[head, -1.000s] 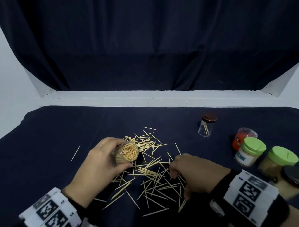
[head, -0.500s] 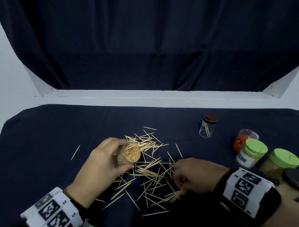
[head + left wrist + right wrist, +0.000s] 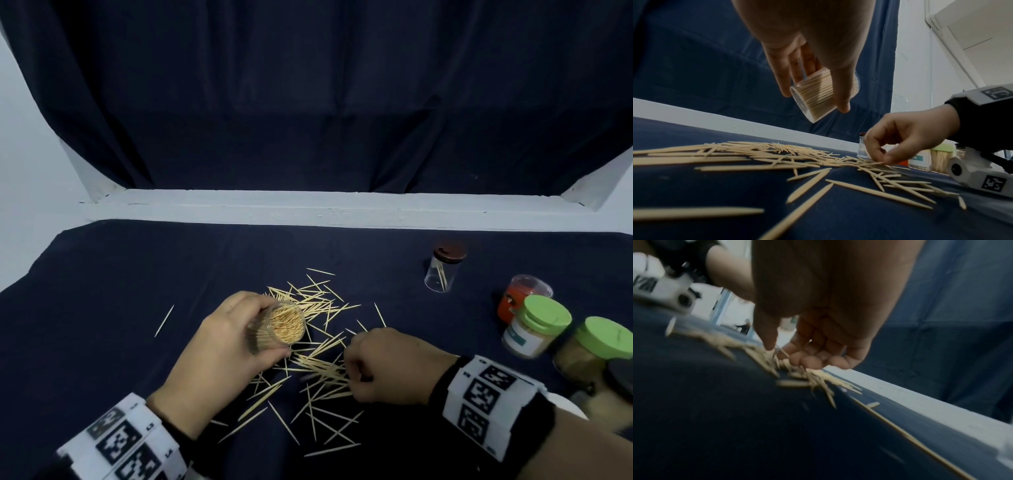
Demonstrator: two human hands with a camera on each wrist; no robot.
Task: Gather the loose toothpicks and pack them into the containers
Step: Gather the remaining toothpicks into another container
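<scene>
My left hand point(image 3: 226, 349) grips a clear round container point(image 3: 279, 329) packed with toothpicks, tilted with its open mouth toward the right, above the cloth; the same container point(image 3: 816, 95) shows from below between the fingers. Loose toothpicks point(image 3: 318, 373) lie scattered on the dark blue cloth between and in front of both hands. My right hand point(image 3: 376, 370) is down on the pile, thumb and curled fingers pinching a small bunch of toothpicks point(image 3: 875, 163). In the blurred right wrist view the fingertips point(image 3: 803, 361) touch the pile.
A single toothpick point(image 3: 164, 320) lies apart on the left. A small clear jar with a brown lid point(image 3: 443, 270) stands at the back right. A red-filled jar point(image 3: 520, 298) and two green-lidded jars point(image 3: 537, 325) point(image 3: 596, 349) crowd the right edge. A white ledge point(image 3: 308, 209) runs behind the table.
My right hand has slid left into the pile, raking toothpicks together and closing on a bunch. The left hand has kept hold of the container almost in place.
</scene>
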